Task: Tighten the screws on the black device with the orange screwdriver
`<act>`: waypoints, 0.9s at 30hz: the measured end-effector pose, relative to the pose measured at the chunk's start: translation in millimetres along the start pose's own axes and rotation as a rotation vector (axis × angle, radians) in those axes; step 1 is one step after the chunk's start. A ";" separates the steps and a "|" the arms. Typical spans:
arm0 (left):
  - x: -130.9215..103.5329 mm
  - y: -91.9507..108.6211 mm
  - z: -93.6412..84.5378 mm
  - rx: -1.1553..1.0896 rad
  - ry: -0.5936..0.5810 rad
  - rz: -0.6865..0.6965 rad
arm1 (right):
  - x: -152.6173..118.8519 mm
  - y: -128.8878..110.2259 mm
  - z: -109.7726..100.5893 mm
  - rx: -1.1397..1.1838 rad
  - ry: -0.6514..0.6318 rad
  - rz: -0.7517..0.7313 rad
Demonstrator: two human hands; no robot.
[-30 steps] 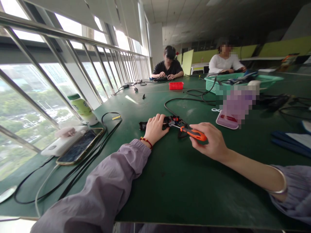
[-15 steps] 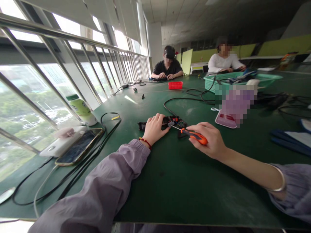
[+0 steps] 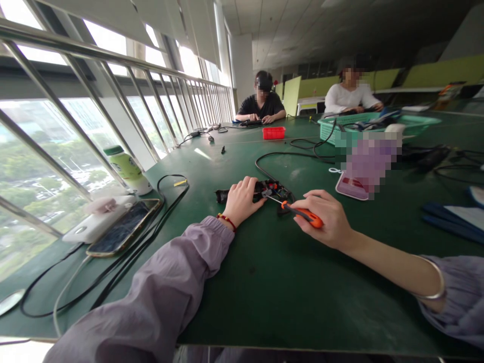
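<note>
Screwdriver (image 3: 308, 217) and right hand (image 3: 330, 217) have shifted only a little since a second ago: the orange-and-black handle now slants more, its butt end lower, and more of the thin shaft shows. Left hand and black device (image 3: 270, 187) look about where they were.

The right hand holds the screwdriver by its handle, fingers closed around it. The shaft points away to the left, and its tip meets the opened part of the device, at a small gray piece; whether it sits in a screw is too small to tell. The left hand (image 3: 242, 199) is closed over the device's middle, thumb at the near side, pressing it to the green worktop (image 3: 287, 282). The device lies in front of the person, its black end sticking out left of the hand, bits of red showing inside the opened end. A black cable (image 3: 256, 162) loops behind it.

To the left, a phone (image 3: 124, 229) lies beside a white box (image 3: 96, 219), with a green-capped bottle (image 3: 128, 169) just behind. Farther off stands a red tray (image 3: 274, 133); to the right, a green basket (image 3: 328, 132) sits behind a purple case (image 3: 353, 187), partly blurred. Two people, one in black (image 3: 260, 106) and one in white (image 3: 350, 98), sit across the worktop.
</note>
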State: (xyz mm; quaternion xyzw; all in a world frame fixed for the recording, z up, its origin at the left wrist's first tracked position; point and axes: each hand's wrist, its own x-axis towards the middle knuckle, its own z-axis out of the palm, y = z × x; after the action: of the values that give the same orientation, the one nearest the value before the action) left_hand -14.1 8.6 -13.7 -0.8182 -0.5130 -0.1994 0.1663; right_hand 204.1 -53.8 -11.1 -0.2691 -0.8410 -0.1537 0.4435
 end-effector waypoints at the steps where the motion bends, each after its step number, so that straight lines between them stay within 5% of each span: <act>1: -0.1 -0.1 0.2 -0.001 0.004 0.002 | -0.1 0.3 -0.1 0.006 0.012 0.021; 7: 1.1 1.1 -0.3 0.038 -0.004 -0.005 | -0.7 0.1 3.4 0.059 0.112 -0.029; 14: 1.8 3.6 -1.4 0.100 -0.013 -0.003 | 1.8 -1.7 1.7 -0.003 0.003 -0.120; 19: 1.5 4.0 -1.3 0.104 -0.008 0.009 | 0.3 1.4 0.2 0.008 0.021 -0.030; 27: 1.5 4.6 -2.0 0.122 -0.028 0.011 | 1.4 -3.2 2.9 0.017 0.063 -0.109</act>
State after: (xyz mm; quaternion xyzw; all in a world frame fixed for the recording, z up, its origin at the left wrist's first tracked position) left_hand -9.6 6.9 -11.5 -0.8119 -0.5222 -0.1553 0.2099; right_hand 199.6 -54.5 -11.6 -0.2140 -0.8414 -0.1789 0.4628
